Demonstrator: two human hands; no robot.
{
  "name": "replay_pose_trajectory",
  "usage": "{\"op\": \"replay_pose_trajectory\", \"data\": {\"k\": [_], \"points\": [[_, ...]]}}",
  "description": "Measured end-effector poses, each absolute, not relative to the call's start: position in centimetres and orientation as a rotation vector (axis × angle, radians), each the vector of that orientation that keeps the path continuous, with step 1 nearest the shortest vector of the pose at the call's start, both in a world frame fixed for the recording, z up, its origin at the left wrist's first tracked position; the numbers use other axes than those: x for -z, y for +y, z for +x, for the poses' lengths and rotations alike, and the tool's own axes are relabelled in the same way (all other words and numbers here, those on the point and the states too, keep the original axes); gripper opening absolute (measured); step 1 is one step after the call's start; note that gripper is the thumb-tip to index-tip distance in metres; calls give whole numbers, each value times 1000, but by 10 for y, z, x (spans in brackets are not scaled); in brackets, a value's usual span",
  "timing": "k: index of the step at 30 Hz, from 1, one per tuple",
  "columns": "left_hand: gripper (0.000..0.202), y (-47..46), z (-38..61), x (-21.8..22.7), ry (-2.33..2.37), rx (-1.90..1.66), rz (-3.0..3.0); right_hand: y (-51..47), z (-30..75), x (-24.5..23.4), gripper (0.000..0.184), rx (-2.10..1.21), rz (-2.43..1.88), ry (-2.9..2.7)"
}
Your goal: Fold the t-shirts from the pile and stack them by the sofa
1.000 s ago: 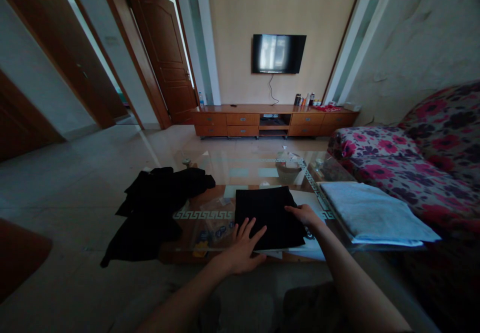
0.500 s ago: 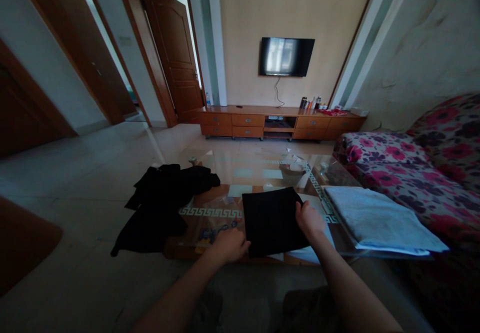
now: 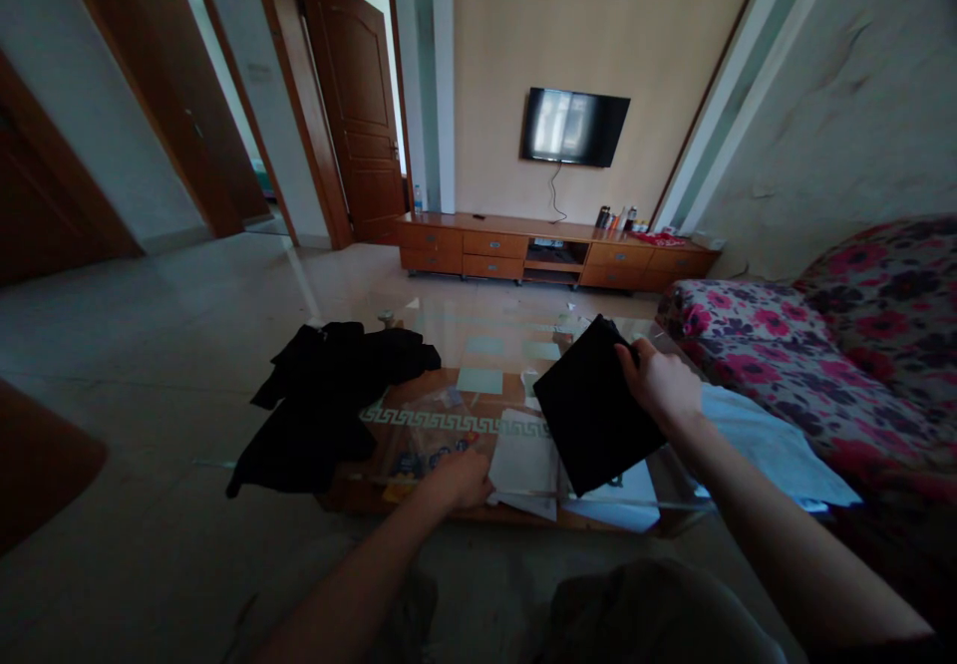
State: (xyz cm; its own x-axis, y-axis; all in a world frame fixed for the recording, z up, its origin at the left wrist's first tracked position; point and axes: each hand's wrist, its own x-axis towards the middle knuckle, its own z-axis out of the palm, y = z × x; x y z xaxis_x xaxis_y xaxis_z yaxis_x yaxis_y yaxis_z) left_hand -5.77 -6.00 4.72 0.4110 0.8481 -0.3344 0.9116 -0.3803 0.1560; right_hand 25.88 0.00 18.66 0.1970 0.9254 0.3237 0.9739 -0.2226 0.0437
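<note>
a folded black cloth (image 3: 594, 420) is tilted above the right half of the glass table (image 3: 479, 381), toward its near edge; whether its lowest corner touches the table i cannot tell. it looks close to square, so no long axis stands out, but its held side slants from the table's far side down toward the near right. the right hand (image 3: 664, 387) is the nearer one, in contact: thumb and fingers are closed on that upper right side, so the cloth extends leftward and down from the grip, over the middle of the table. the left hand (image 3: 462, 482) is apart from the cloth, by the table's near edge and left of the cloth; its fingers are curled in, and i cannot tell whether they pinch anything. just beside it are white sheets (image 3: 521, 460), on or under the table's glass, and a clear bag (image 3: 426, 435) with blue and yellow bits. beyond the right hand, at the table's right end, lies a light blue cloth (image 3: 770, 445), partly hidden by the forearm; at the table's left end is a loose pile of black clothing (image 3: 310, 425).
</note>
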Motion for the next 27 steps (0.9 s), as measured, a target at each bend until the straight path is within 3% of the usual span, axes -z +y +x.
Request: {"op": "replay_pose_trajectory", "data": {"k": [10, 20, 27], "points": [[35, -61, -60, -43, 1493, 292, 2383, 2, 351, -260, 70, 614, -2463, -1660], [36, -59, -58, -44, 1492, 292, 2373, 1, 419, -260, 63, 602, -2580, -1512], [35, -53, -56, -37, 1500, 298, 2361, 10, 445, -244, 68, 576, -2591, -1471]]}}
